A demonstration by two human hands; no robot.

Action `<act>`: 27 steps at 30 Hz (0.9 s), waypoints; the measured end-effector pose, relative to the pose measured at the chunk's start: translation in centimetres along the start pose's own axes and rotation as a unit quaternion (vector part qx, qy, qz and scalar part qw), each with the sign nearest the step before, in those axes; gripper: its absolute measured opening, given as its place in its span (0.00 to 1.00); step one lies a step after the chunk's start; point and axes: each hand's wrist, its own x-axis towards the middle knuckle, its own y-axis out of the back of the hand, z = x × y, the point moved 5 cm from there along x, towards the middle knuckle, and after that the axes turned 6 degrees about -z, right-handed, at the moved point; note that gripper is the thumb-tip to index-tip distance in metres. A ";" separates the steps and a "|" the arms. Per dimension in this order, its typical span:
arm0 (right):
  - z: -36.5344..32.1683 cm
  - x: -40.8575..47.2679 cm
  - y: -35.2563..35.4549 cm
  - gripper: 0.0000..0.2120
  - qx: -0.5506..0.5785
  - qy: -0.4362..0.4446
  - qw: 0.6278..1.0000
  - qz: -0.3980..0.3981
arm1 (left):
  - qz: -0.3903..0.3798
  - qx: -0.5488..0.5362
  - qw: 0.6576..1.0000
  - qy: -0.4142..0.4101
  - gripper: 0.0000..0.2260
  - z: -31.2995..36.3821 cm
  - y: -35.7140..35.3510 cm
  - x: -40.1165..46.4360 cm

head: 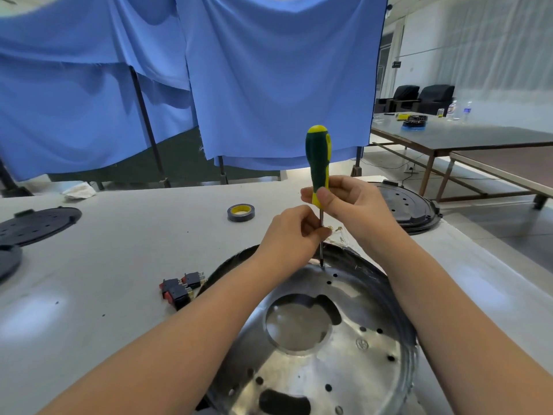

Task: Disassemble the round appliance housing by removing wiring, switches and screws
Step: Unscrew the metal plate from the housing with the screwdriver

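Housing (pixel 323 339) on table (pixel 119 250), near edge, metal plate up. Screwdriver (pixel 318 163) upright, tip on plate's far rim. Right hand (pixel 347 202) grips handle base; left hand (pixel 291 232) pinches shaft. Switches (pixel 181 289) left of housing. Tape (pixel 241 212) beyond.

No text, label, brand or number can be read here. A small round stamped mark (pixel 361 343) sits on the metal plate of the housing (pixel 344 339), and a dark sign (pixel 396 65) hangs on the far wall, both too blurred to make out.
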 end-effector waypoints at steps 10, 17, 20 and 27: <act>0.5 0.2 -0.4 0.11 -0.089 -0.028 0.995 -0.021 | -0.066 -0.087 0.994 0.020 0.07 -1.1 -0.8 0.0; -0.2 0.0 -0.5 0.07 -0.060 -0.026 0.998 0.001 | -0.033 -0.049 0.998 0.008 0.05 -1.1 -0.7 0.3; -0.5 -0.1 0.2 0.10 -0.094 0.003 0.994 0.063 | -0.034 -0.048 0.998 0.003 0.05 -1.0 -0.8 0.1; -0.5 0.0 0.3 0.08 -0.050 0.000 0.997 0.060 | -0.009 -0.028 0.999 0.018 0.03 -0.9 -0.5 0.2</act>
